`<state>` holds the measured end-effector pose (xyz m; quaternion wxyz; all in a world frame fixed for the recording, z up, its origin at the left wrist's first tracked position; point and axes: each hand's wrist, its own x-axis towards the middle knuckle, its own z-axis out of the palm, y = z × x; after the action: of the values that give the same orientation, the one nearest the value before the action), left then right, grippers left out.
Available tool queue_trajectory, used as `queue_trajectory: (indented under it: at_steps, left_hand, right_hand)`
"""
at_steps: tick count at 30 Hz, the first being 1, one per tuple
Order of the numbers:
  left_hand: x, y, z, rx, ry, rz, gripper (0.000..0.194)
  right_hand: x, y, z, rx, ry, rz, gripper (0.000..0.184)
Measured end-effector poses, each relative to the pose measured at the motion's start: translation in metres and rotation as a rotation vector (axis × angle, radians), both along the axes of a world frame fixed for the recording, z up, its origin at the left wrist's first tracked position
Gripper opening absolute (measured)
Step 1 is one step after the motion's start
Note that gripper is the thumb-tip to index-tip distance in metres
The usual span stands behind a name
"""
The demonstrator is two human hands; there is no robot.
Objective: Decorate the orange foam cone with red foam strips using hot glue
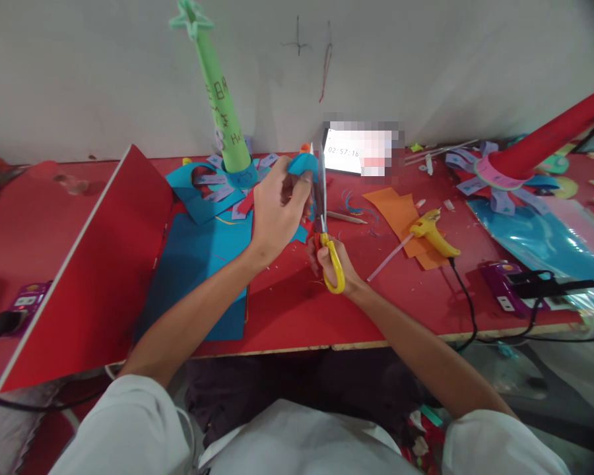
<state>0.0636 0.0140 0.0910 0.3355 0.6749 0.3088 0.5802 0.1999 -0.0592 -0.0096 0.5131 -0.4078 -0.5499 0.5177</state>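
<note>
- A curled blue paper piece is raised above the table, just beside the blades of the scissors.
- The left hand pinches this blue piece between its fingers.
- The right hand grips the scissors by their yellow-and-red handles, blades pointing away from the person.
- Beyond the left hand, a green paper tube stands slightly tilted, a star at its top and a blue band around its base.
- Blue sheets lie left of the hands, next to a leaning red board.
- To the right, a yellow glue gun rests partly on orange paper.
- A lit screen leans near the wall.
</note>
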Motion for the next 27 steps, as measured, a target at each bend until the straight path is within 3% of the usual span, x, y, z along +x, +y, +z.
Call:
queue_trajectory:
  at_steps: [27]
  left_hand:
    - [-0.0016, 0.004, -0.0025, -0.015, -0.036, 0.007, 0.05]
  right_hand:
    - [0.0044, 0.0001, -0.0008, 0.027, -0.057, -0.053, 0.076]
